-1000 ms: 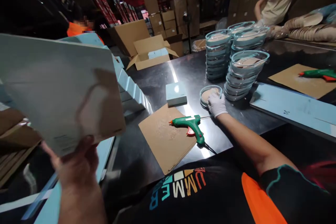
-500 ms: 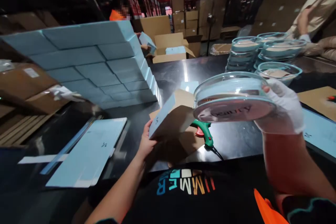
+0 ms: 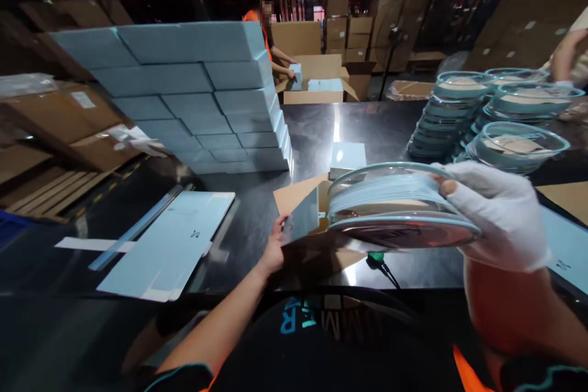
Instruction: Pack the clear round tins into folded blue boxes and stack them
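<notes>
My left hand [image 3: 272, 252], bare, grips the near left edge of an open light-blue cardboard box [image 3: 304, 219] with brown inner flaps. In my right hand [image 3: 505, 214], which wears a white glove, is an oval glass dish [image 3: 395, 196] with a light-blue band around it and printing on its underside. The dish is tilted on its side, and its left end overlaps the box opening in view; whether they touch I cannot tell. Below the dish, only the green end and black cord of a tool [image 3: 375, 258] show.
A tall stack of light-blue boxes [image 3: 193, 79] stands left. Flat blue box blanks [image 3: 169, 245] and a ruler-like strip [image 3: 138, 226] lie nearer. Stacked glass dishes [image 3: 450, 110] are at right. Beyond the table, a person in orange [image 3: 255, 15] handles a blue box at an open carton [image 3: 312, 98].
The glass dish has come lower, to the mouth of the box, and now covers most of the green tool. My view has swung left. The co-worker's blue box has lowered into the carton.
</notes>
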Tool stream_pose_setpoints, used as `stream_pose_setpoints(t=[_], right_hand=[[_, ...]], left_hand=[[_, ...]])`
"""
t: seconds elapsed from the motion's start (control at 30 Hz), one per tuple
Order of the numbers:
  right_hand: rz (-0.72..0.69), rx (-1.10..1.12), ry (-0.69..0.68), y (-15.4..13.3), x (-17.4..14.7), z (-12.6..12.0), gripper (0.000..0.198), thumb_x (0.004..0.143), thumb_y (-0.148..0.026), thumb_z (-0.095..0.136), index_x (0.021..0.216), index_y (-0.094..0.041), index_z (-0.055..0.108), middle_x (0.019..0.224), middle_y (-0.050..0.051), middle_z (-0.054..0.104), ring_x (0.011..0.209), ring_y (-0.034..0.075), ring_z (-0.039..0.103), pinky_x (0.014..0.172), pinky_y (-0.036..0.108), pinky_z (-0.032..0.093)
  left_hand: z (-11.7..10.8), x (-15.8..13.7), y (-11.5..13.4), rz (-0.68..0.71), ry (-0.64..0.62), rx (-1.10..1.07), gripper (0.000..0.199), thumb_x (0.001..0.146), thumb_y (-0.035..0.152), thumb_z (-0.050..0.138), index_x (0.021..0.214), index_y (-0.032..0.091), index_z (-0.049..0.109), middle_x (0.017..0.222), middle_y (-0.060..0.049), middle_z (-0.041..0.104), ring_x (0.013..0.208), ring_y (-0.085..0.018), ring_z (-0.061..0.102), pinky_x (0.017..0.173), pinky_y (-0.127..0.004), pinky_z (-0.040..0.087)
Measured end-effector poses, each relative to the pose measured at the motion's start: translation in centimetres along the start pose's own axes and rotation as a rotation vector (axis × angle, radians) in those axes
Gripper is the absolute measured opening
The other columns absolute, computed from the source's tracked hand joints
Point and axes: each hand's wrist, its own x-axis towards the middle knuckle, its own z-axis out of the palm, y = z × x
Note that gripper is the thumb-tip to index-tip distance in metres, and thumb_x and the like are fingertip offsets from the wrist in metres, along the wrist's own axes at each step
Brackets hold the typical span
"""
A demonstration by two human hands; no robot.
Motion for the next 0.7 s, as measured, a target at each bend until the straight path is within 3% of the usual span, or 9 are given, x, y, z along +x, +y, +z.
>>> stream_pose_setpoints(t=[0.1,0.2,0.3,0.37,0.47,0.57,0.63,0.7], right_hand=[[-0.020,-0.092,-0.210,0.9,-0.1,1.8,0.037,0.085,-0.063,0.088,0.092,-0.027,0.088,0.103,0.008,0.084,0.095,0.029,0.079,0.089,0.048,0.067],[-0.053,-0.157,-0.193,3.6,-1.0,2.5,0.053,0.088,-0.072,0.081,0.121,-0.031,0.083,0.133,0.010,0.078,0.128,0.033,0.073,0.121,0.058,0.055],[-0.039,-0.035,-0.088,7.2,-3.2,2.5,0.091,0.083,-0.092,0.071,0.153,-0.033,0.062,0.155,0.016,0.066,0.139,0.037,0.069,0.120,0.059,0.056],[-0.042,0.019,-0.168,9.7,-5.2,2.9,0.107,0.081,-0.095,0.067,0.166,-0.034,0.046,0.166,0.019,0.055,0.142,0.039,0.067,0.115,0.059,0.060],[-0.133,-0.100,-0.316,12.6,-8.0,4.6,0.093,0.097,-0.071,0.072,0.173,-0.033,0.035,0.173,0.019,0.047,0.153,0.038,0.057,0.123,0.062,0.052],[-0.275,-0.179,-0.308,13.8,-9.4,6.7,0.068,0.106,-0.044,0.064,0.169,-0.033,0.043,0.174,0.015,0.047,0.162,0.035,0.046,0.133,0.064,0.040],[-0.257,-0.162,-0.302,14.0,-9.3,8.1,0.058,0.106,-0.047,0.061,0.161,-0.030,0.055,0.169,0.015,0.053,0.158,0.037,0.052,0.131,0.061,0.044],[-0.160,-0.153,-0.297,13.9,-8.8,9.4,0.055,0.105,-0.055,0.057,0.152,-0.027,0.064,0.156,0.016,0.065,0.144,0.038,0.065,0.120,0.057,0.055]], left_hand=[[1.0,-0.6,-0.9,0.014,-0.059,0.068,0.096,0.048,0.034,0.107,0.136,0.026,0.068,0.130,-0.012,0.075,0.117,-0.034,0.075,0.110,-0.056,0.059],[1.2,-0.7,-1.0,0.052,-0.046,0.166,0.079,0.057,0.036,0.103,0.130,0.024,0.073,0.139,-0.016,0.073,0.132,-0.040,0.069,0.119,-0.064,0.052],[0.6,-0.6,-0.8,0.106,-0.040,0.246,0.070,0.058,0.040,0.102,0.121,0.022,0.077,0.136,-0.017,0.074,0.135,-0.043,0.066,0.122,-0.068,0.047],[0.2,-0.8,-0.6,0.118,-0.061,0.247,0.074,0.051,0.043,0.105,0.116,0.021,0.078,0.125,-0.016,0.078,0.125,-0.044,0.070,0.114,-0.067,0.054],[-0.2,-1.2,0.1,0.175,-0.019,0.211,0.074,0.052,0.048,0.105,0.115,0.022,0.077,0.108,-0.012,0.078,0.109,-0.038,0.074,0.098,-0.058,0.064],[-0.1,-1.5,1.7,0.301,0.046,0.176,0.074,0.055,0.053,0.105,0.118,0.025,0.077,0.128,-0.014,0.073,0.127,-0.038,0.068,0.109,-0.055,0.060],[0.1,-1.2,3.1,0.359,0.020,0.162,0.065,0.061,0.061,0.101,0.111,0.024,0.080,0.144,-0.015,0.066,0.138,-0.039,0.062,0.115,-0.055,0.055],[0.5,-0.8,4.4,0.405,-0.024,0.164,0.056,0.072,0.070,0.092,0.098,0.022,0.081,0.143,-0.016,0.065,0.133,-0.038,0.065,0.112,-0.053,0.057]])
